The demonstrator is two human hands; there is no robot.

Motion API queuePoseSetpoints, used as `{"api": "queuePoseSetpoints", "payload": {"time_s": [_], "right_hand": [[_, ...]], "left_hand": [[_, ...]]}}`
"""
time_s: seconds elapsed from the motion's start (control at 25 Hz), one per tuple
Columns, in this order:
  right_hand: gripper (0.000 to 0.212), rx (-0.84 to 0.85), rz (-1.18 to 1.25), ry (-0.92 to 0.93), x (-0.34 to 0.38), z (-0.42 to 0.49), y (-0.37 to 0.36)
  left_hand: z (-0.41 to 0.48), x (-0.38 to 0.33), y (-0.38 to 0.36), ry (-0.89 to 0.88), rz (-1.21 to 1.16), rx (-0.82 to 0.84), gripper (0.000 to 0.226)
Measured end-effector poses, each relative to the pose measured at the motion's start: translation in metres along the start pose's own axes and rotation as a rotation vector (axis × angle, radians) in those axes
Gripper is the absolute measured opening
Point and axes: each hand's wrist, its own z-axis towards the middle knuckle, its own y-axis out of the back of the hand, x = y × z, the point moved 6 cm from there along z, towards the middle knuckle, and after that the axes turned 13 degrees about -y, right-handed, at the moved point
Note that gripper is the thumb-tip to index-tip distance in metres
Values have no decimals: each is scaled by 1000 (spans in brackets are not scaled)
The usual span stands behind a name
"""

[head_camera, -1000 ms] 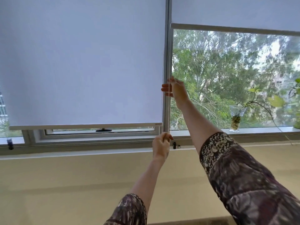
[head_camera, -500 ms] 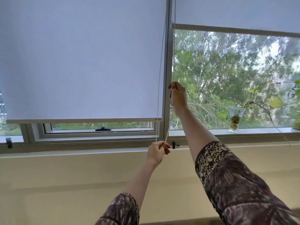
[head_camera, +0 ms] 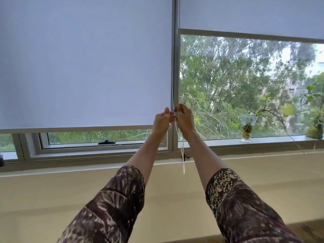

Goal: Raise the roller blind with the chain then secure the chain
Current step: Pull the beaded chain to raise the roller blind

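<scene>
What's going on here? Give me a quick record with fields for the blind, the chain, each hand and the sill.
left blind: mostly down, bottom bar just above the small lower window
right blind: raised high
chain: hangs between the two windows, its loop dangling below the sill
left hand: raised, fingers at the chain
right hand: closed on the chain
sill: glass vase with a plant cutting on the right

Two roller blinds, one bead chain, two hands, one glass vase, one window latch
</scene>
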Motion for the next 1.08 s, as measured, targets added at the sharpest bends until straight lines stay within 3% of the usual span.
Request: {"api": "queuePoseSetpoints", "payload": {"time_s": [0.52,0.72,0.84,1.08], "right_hand": [[26,2,-95,10,-30,-30,7],[31,74,-116,20,-54,-51,-3],[35,148,-184,-13,-75,-56,-5],[32,312,-304,-246,-99,-51,4]], "left_hand": [[36,-82,-39,-143,-109,11,30],[55,-89,-31,-86,-158,-105,26],[50,-72,-23,-36,-80,-156,25],[27,-40,-8,-145,92,-180,27]]}}
